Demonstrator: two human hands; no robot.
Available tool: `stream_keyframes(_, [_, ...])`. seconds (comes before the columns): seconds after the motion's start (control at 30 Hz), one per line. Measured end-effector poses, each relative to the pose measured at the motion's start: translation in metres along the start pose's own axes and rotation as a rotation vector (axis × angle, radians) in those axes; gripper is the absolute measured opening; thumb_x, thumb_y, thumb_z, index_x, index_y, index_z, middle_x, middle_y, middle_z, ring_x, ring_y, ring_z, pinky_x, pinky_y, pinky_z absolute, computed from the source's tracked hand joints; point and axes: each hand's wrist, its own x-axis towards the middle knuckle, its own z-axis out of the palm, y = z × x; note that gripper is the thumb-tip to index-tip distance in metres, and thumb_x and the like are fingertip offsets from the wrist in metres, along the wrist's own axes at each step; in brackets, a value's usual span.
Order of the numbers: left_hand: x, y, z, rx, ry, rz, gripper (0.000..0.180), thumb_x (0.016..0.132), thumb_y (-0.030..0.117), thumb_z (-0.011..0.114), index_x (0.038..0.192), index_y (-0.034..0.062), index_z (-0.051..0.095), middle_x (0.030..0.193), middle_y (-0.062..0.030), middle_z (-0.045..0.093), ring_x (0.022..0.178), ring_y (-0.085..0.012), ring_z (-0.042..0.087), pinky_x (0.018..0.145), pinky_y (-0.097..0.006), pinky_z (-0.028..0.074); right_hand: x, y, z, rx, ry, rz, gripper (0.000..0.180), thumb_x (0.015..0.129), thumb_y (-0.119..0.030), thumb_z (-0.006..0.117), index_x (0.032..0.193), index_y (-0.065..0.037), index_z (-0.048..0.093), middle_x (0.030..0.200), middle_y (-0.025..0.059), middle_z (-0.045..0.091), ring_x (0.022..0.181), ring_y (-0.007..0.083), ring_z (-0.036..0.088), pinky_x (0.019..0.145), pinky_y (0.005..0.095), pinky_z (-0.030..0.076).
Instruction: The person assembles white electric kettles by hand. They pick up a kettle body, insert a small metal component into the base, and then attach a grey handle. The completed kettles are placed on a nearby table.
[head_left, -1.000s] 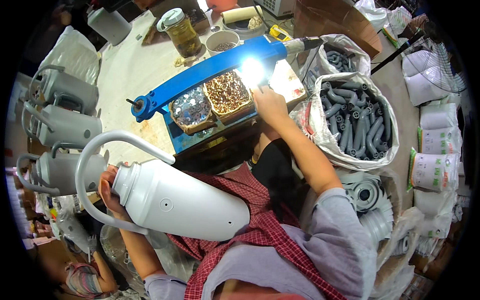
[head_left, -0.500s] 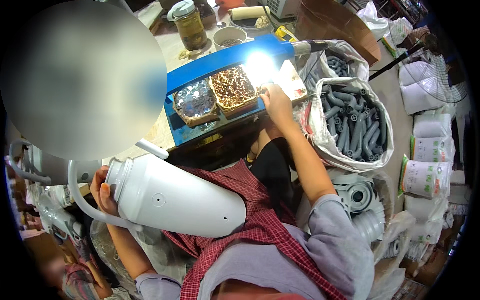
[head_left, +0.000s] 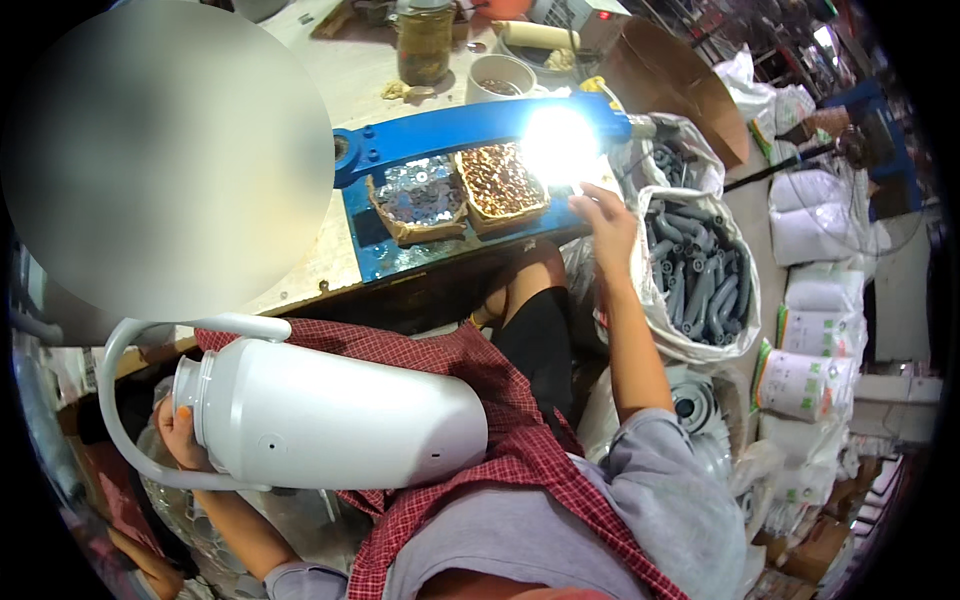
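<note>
A pale grey vacuum jug body (head_left: pixel 345 418) lies on its side across my lap, its neck to the left and a small hole and slot in its wall. My left hand (head_left: pixel 180 437) is closed around the neck, partly hidden behind it. A big curved handle (head_left: pixel 112 398) loops around that end. My right hand (head_left: pixel 607 222) is raised at the bench beside a glaring lamp (head_left: pixel 560 142), thumb and fingertips drawn together; glare hides what they pinch. Left of it sit a box of small copper-coloured pieces (head_left: pixel 502 183) and a box of metal washers (head_left: pixel 420 195).
A blue machine arm (head_left: pixel 440 132) spans above both boxes. To the right stands a white sack of grey curved handles (head_left: pixel 705 275), with plastic-wrapped packs (head_left: pixel 805 370) beyond. At the back of the bench are a jar (head_left: pixel 424 48) and a mug (head_left: pixel 500 76). A blurred disc covers the upper left.
My right hand has drawn back slightly from the box of copper-coloured pieces. The jug body has tipped closer to level, its neck end lower and nearer to me. The whole view has shifted.
</note>
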Motion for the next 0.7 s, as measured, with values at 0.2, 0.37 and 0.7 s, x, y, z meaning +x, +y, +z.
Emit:
stream_keyframes(0.2, [0.005, 0.017, 0.011, 0.104, -0.041, 0.008, 0.047, 0.08, 0.04, 0.06, 0.072, -0.006, 0.06, 0.071, -0.0102, 0.057, 0.062, -0.0161, 0.05, 0.056, -0.031, 0.036, 0.002, -0.107, 0.087, 0.254, -0.341, -0.227, 0.012, 0.09, 0.005, 0.053, 0.098, 0.007, 0.062, 0.109, 0.012, 0.057, 0.089, 0.0223, 0.067, 0.077, 0.0283, 0.058])
stream_keyframes(0.37, [0.017, 0.054, 0.029, 0.083, -0.051, 0.081, 0.054, 0.082, 0.044, 0.058, 0.077, -0.0094, 0.061, 0.085, -0.0182, 0.062, 0.069, -0.0217, 0.056, 0.062, -0.032, 0.042, 0.017, -0.146, 0.196, 0.097, -0.613, -0.485, 0.009, 0.089, -0.002, 0.06, 0.095, 0.004, 0.061, 0.089, 0.0075, 0.062, 0.087, 0.0157, 0.067, 0.075, 0.0252, 0.053])
stream_keyframes(0.7, [0.006, 0.032, 0.032, 0.091, 0.096, 0.091, 0.059, 0.083, 0.05, 0.055, 0.072, -0.0076, 0.058, 0.07, -0.0122, 0.054, 0.062, -0.0193, 0.048, 0.06, -0.033, 0.037, 0.028, -0.132, 0.217, -0.094, -0.694, -0.511, 0.016, 0.086, -0.012, 0.068, 0.092, 0.002, 0.063, 0.078, 0.0052, 0.068, 0.072, 0.0099, 0.065, 0.066, 0.0229, 0.052])
